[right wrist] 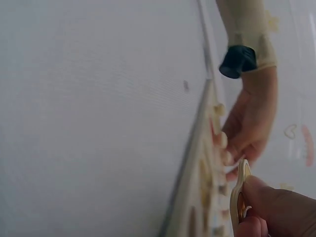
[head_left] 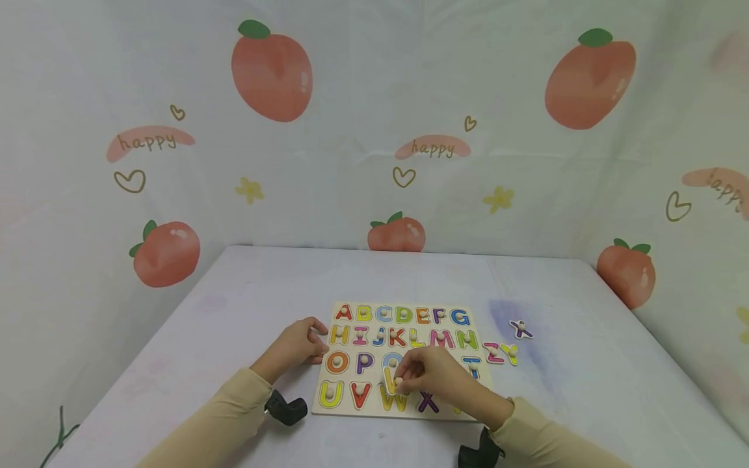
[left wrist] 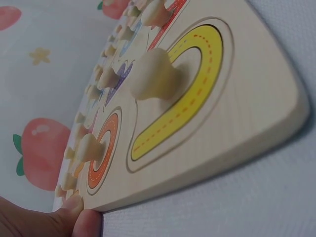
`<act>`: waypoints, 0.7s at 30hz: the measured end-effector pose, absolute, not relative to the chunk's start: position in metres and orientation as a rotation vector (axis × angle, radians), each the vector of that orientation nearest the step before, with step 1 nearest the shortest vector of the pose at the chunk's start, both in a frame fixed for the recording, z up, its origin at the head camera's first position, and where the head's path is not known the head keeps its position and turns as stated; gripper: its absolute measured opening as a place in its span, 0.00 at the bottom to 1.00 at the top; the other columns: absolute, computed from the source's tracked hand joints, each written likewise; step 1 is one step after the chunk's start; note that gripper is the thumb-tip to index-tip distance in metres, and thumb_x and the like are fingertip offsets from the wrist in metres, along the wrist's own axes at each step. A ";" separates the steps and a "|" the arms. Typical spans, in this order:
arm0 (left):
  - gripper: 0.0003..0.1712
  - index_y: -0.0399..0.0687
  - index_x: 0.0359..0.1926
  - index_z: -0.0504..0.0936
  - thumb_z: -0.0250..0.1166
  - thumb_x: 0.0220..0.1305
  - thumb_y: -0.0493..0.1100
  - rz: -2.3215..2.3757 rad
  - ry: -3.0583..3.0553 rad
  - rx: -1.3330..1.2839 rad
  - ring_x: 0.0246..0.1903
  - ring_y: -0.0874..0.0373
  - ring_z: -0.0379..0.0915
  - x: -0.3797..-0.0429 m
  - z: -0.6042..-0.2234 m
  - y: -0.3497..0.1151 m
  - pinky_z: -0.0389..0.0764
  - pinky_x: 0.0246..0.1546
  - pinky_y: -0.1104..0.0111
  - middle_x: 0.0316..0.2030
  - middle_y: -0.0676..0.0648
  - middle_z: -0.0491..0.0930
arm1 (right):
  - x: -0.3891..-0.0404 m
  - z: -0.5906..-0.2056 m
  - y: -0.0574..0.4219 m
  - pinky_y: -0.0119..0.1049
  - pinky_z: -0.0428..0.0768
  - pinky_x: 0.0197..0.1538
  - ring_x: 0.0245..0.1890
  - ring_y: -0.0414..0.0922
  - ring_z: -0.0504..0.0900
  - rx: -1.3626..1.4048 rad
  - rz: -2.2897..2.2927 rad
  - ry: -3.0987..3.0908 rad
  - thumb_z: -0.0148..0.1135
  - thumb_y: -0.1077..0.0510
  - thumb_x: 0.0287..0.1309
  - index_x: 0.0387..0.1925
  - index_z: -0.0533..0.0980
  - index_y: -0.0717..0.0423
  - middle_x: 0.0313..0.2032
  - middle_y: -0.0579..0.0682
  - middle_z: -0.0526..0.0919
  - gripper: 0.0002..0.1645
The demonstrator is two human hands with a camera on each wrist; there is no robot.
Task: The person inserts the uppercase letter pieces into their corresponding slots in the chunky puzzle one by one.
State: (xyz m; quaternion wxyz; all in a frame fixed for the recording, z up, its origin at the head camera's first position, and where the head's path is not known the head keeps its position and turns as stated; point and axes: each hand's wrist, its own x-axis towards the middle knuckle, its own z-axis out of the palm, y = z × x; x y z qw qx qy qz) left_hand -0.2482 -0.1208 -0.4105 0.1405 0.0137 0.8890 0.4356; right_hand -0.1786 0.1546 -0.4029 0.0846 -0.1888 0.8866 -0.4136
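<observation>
A wooden alphabet puzzle board [head_left: 374,413] with knobbed letters lies on the table. My left hand [head_left: 295,344] grips its left edge; in the left wrist view the thumb [left wrist: 71,205] and a finger lie at that edge, near the orange O [left wrist: 109,143] and yellow U [left wrist: 207,64]. My right hand [head_left: 439,377] pinches a yellow W piece [head_left: 389,381] by its knob, held over the board just above the printed W [head_left: 393,401]. Seen edge-on in the right wrist view, the W piece [right wrist: 236,200] is tilted and apart from the board. The right hand hides several spaces behind it.
To the board's right lie a pink Z piece [head_left: 494,353], a yellow Y piece [head_left: 513,355] beside it, and a purple X piece [head_left: 521,329] farther back. White cloth covers the table [head_left: 409,273], with a fruit-printed curtain [head_left: 351,130] around it.
</observation>
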 end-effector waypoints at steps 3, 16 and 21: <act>0.17 0.36 0.48 0.74 0.66 0.57 0.29 1.255 2.570 0.040 0.21 0.61 0.75 -0.248 -0.410 -0.121 0.79 0.23 0.72 0.27 0.46 0.76 | -0.176 -0.409 0.152 0.25 0.72 0.26 0.23 0.33 0.72 -0.561 -1.227 2.623 0.75 0.60 0.46 0.26 0.80 0.50 0.21 0.38 0.77 0.08; 0.18 0.37 0.48 0.74 0.67 0.57 0.31 1.232 2.576 0.028 0.21 0.61 0.74 -0.250 -0.410 -0.120 0.77 0.23 0.73 0.27 0.46 0.76 | -0.171 -0.410 0.145 0.25 0.71 0.25 0.21 0.31 0.71 -0.576 -1.196 2.607 0.74 0.62 0.45 0.23 0.80 0.50 0.19 0.37 0.76 0.08; 0.17 0.37 0.48 0.74 0.67 0.57 0.31 1.226 2.576 0.018 0.21 0.61 0.74 -0.249 -0.410 -0.120 0.77 0.23 0.73 0.27 0.46 0.76 | -0.171 -0.411 0.144 0.25 0.71 0.27 0.21 0.31 0.72 -0.611 -1.190 2.597 0.74 0.63 0.44 0.22 0.80 0.50 0.18 0.38 0.76 0.08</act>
